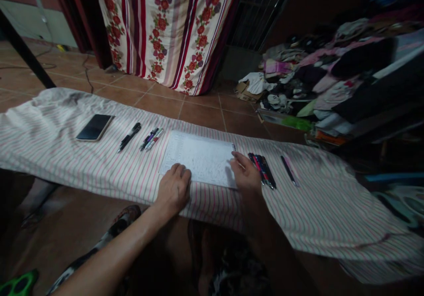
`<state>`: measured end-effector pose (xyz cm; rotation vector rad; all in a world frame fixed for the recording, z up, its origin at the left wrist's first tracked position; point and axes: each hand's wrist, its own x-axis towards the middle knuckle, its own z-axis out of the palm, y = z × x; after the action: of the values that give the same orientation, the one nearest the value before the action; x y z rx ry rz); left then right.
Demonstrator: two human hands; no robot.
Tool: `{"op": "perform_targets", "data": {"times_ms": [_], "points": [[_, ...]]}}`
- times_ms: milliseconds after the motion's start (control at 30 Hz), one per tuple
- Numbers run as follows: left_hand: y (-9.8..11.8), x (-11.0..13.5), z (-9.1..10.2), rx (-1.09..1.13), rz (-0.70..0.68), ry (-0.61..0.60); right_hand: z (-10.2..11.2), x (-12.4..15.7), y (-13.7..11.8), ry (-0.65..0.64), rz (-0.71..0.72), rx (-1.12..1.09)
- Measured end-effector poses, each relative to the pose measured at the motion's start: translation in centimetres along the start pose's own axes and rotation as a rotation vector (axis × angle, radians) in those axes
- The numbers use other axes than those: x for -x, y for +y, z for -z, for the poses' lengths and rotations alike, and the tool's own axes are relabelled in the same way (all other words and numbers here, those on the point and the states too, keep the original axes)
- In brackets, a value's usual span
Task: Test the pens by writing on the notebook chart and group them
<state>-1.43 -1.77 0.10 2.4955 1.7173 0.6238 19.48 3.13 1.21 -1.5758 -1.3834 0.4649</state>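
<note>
A spiral notebook lies on the striped cloth in front of me, its page filled with faint writing and its coil at the right end. My left hand is closed at the notebook's near left edge, fingers curled over the paper. At the right edge, just below the coil, my right hand grips the notebook between thumb and fingers; part of the edge is hidden behind it. Close to that hand lies a bundle of pens. Left of the notebook is a group of coloured pens.
The striped cloth covers a long low surface. Farther left rest dark pens and a phone. At right lies a separate pen. Beyond are a floral curtain, tiled floor and heaped clothes.
</note>
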Motion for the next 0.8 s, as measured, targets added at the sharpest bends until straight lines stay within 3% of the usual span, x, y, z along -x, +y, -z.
{"op": "perform_targets", "data": {"times_ms": [167,300,467,567,800], "points": [[-4.0,-1.1,2.0,-0.053,0.223,0.102,-4.4,3.9,-3.8,-0.107,-0.189,-0.345],[-8.0,-1.1,3.0,-0.102,0.399,0.159,-6.8,5.9,-4.9,-0.223,-0.215,-0.378],[-11.9,-0.3,4.0,-0.139,0.608,0.210,-7.4,6.7,-4.7,-0.382,-0.131,-0.213],[-13.6,0.3,4.2,-0.156,0.713,0.209,-7.4,6.6,-4.1,-0.405,-0.105,-0.159],[-14.8,1.1,3.6,-0.193,0.705,0.203,-7.6,6.6,-3.0,-0.421,-0.068,-0.094]]}}
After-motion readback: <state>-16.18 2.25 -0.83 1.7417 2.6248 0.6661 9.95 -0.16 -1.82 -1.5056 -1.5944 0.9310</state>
